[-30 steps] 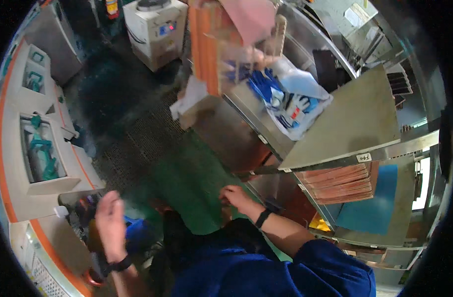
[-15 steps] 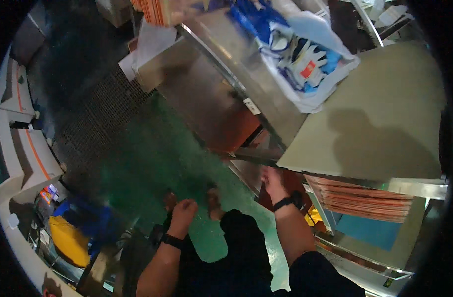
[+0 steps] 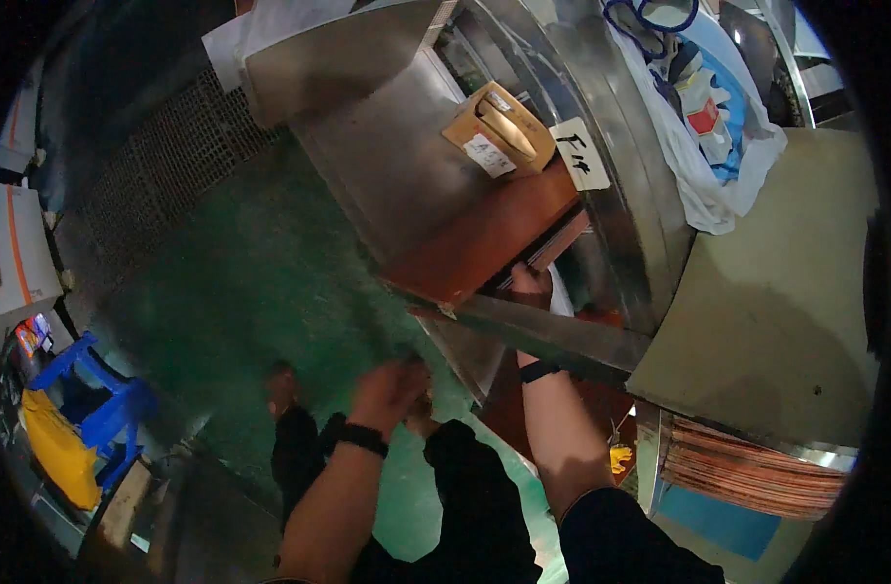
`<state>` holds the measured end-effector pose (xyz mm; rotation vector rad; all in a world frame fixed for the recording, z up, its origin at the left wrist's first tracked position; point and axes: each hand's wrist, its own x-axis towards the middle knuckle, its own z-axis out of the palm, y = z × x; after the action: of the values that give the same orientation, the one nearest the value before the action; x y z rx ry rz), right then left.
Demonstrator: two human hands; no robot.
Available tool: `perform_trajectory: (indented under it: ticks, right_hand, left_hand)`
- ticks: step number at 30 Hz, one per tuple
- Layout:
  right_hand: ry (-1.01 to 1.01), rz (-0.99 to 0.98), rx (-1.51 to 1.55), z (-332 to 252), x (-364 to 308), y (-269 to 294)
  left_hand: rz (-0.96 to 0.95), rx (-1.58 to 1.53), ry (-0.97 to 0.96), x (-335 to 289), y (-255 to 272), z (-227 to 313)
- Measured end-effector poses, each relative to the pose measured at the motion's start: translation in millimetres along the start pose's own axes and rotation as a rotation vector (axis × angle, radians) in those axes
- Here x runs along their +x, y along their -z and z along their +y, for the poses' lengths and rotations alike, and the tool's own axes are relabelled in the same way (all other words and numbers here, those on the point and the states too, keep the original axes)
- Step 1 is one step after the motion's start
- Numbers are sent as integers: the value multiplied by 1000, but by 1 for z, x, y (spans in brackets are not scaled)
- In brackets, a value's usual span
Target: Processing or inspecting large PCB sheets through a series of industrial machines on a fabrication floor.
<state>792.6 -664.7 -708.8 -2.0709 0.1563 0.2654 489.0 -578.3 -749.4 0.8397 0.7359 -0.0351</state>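
Observation:
My right hand [image 3: 530,285] reaches under the metal workbench [image 3: 601,185], past a dark metal frame bar [image 3: 562,326]. It is at the edge of a stack of thin reddish-brown sheets [image 3: 562,239] on the lower shelf. Shadow covers its fingers, so whether they touch or grip the sheets does not show. Over the green floor, near my knees, my left hand [image 3: 389,391] is smeared by motion; I make out nothing in it. A brown cardboard box [image 3: 500,129] stands on the reddish-brown shelf board [image 3: 494,238] just beyond my right hand.
On the bench, a white plastic bag [image 3: 733,190] holds gloves beside a grey-green board [image 3: 767,282]. Below are stacked copper-coloured sheets [image 3: 747,472]. A blue plastic stool [image 3: 110,409] and a yellow object [image 3: 56,448] are at left. A dark grating [image 3: 192,146] lies farther off.
My right hand has moved farther in under the bench, beyond the frame bar. My left hand has shifted slightly right. The view has turned, bringing the cardboard box into sight.

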Motion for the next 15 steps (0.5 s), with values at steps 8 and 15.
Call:
perform_trajectory:
  ticks: [8, 15]
  right_hand:
    - [29, -49, 50, 12, -3, 76]
    - [29, -31, 80, 28, -27, 45]
  left_hand:
    - [24, -1143, 775, 76, -135, 21]
    - [-57, -279, -58, 164, -140, -168]
